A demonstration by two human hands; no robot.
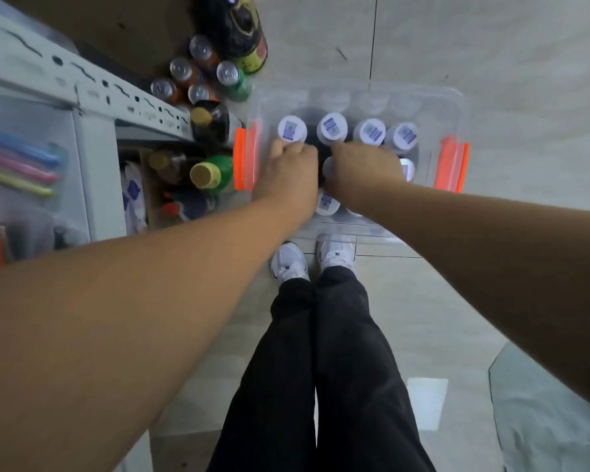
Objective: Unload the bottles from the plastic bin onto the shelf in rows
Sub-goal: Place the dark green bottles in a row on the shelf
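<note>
plastic bin [423,90] | white-capped bottles [332,126] inside | left hand [288,168], right hand [367,170] among them

The bin [355,92] is showing clear, glossy plastic. White bottle caps [370,126] are wearing paper stickers [331,125]. Cans [229,72] are gleaming with metal tops; the shelf [82,76] is looking like matt painted metal.
</note>
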